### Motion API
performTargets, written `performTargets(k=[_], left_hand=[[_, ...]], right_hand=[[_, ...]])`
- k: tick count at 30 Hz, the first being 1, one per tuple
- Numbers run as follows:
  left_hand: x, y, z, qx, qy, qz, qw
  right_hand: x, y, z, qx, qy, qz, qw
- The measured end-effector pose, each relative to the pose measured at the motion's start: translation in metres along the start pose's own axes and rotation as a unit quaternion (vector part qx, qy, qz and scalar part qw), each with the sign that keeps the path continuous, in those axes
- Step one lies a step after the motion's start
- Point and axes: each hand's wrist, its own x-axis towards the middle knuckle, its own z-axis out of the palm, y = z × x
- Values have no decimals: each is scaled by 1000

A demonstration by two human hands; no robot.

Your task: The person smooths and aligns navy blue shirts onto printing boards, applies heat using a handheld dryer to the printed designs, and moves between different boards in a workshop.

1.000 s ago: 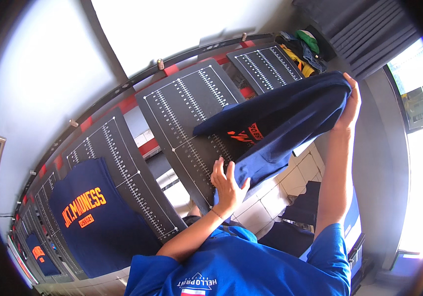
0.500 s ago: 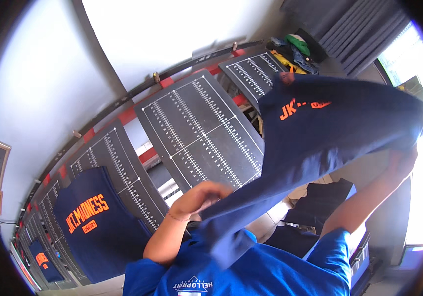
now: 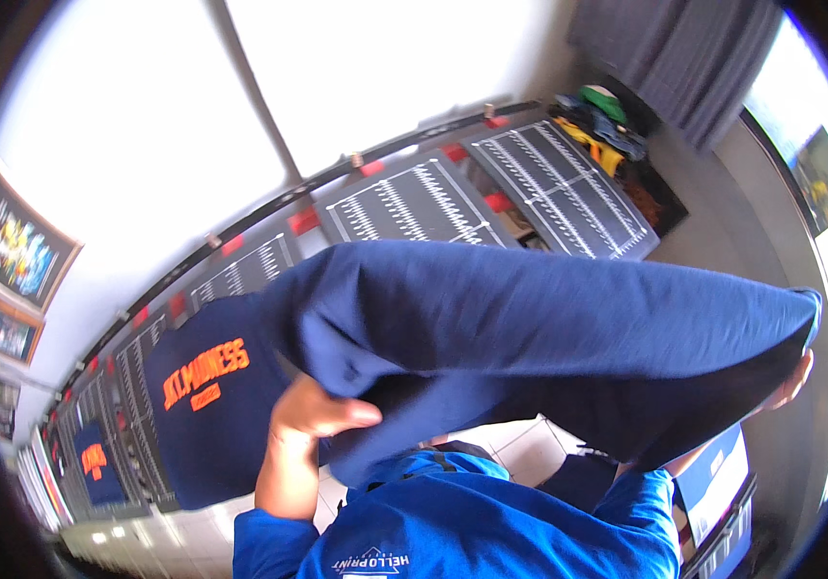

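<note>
A navy garment stretches across the front of me, held up between my two hands. My left hand closes on its left end, thumb over the cloth; its other fingers are mostly hidden. At the far right end, my right hand grips the cloth from beneath, with only some fingers showing. The lettering on this garment is turned out of sight. Behind my left hand, a second navy garment with orange lettering lies spread on a dark board, partly covered by the held one.
Dark boards with white ruled markings run in a row along a rail by the wall. Farther left lies another navy piece with orange print. Piled clothes sit at the back right; framed pictures hang left.
The held garment has swung down and level, turning its orange lettering out of sight. My left hand has moved slightly left, and my right hand has lowered. The view has shifted too.
</note>
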Motion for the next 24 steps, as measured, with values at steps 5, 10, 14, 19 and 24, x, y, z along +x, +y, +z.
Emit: performTargets(k=[5, 10, 14, 19, 24], left_hand=[[-152, 19, -27, -80, 104, 6, 991], [-250, 49, -42, -55, 193, 222, 954], [-297, 69, -107, -33, 216, 417, 882], [-342, 148, -206, -129, 580, 249, 765], [-396, 195, -401, 445, 472, 148, 746]], right_hand=[[-32, -12, 49, -6, -49, -37, 998], [-82, -48, 111, 36, -80, -112, 990], [-133, -113, 147, 92, -41, -227, 969], [-187, -178, 250, 213, -128, -108, 963], [-271, -221, 415, 344, -363, 309, 809]])
